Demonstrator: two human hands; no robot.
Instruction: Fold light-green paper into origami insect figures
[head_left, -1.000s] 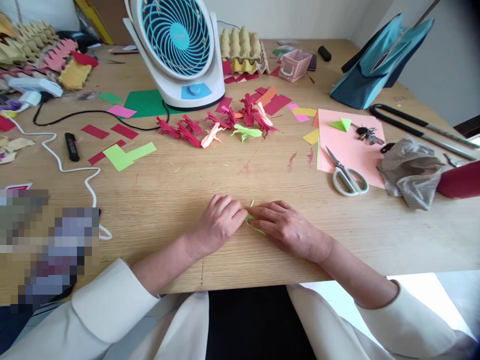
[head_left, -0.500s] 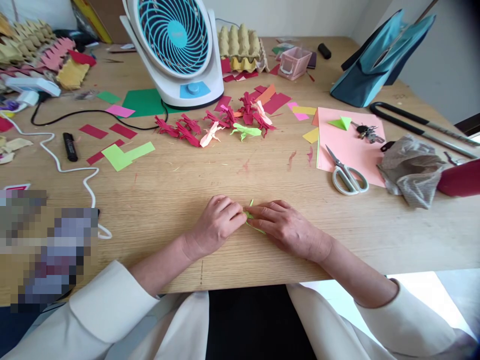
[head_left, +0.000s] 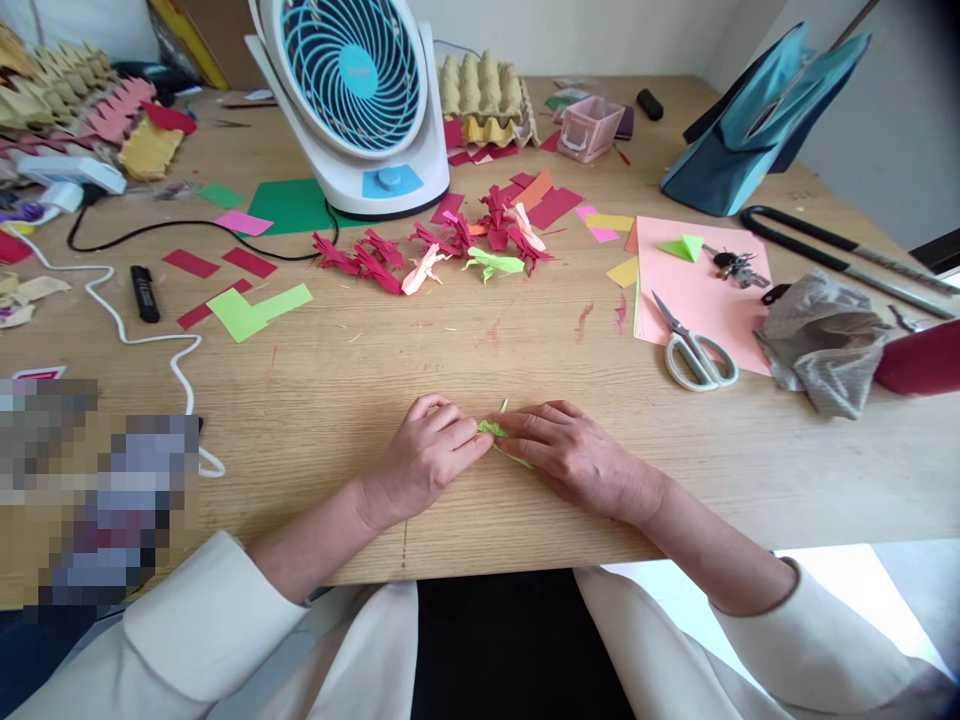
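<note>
A small folded piece of light green paper (head_left: 492, 428) lies on the wooden table near its front edge, between my two hands. My left hand (head_left: 435, 446) has its fingertips closed at the paper's left end. From the other side, my right hand (head_left: 570, 450) presses its fingers down over the paper and covers much of it. Thin green points stick out above and below the right fingers. Farther back sits a row of folded paper figures: several red ones (head_left: 367, 262), a pale peach one (head_left: 425, 268) and a light green one (head_left: 493, 263).
Scissors (head_left: 696, 345) rest partly on pink paper (head_left: 667, 310) to the right, beside keys (head_left: 739, 268) and a crumpled grey cloth (head_left: 825, 340). A fan (head_left: 390, 190) stands at the back. On the left are a black marker (head_left: 144, 293), light green paper (head_left: 247, 312) and a white cable (head_left: 150, 338).
My left hand has shifted slightly left, so more of the green paper shows between the hands. My right hand stays in place over the paper.
</note>
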